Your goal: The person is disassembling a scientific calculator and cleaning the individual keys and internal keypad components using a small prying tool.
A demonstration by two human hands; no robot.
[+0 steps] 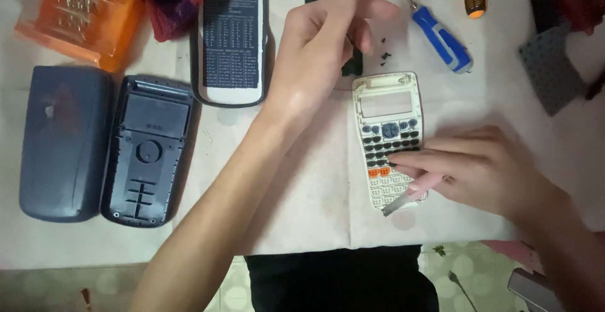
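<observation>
the white calculator front panel point(389, 137) lies face up on the table point(302, 211), right of frame centre. the right hand point(485, 170) rests on the panel's lower right edge, fingers pressed together around a pink-handled tool point(413, 193) whose metal tip sits at the panel's 5 o'clock corner. the left hand point(321, 47) is raised above the table at the panel's 11 o'clock, fingers loosely curled, index finger extended upward; whether it pinches anything cannot be told. small black screws point(384, 52) lie just at the panel's 12 o'clock. a blue-handled screwdriver point(441, 38) lies at its 1 o'clock. a dark blue back shell point(148, 151) and a dark blue cover point(63, 142) lie well apart at 9 o'clock.
</observation>
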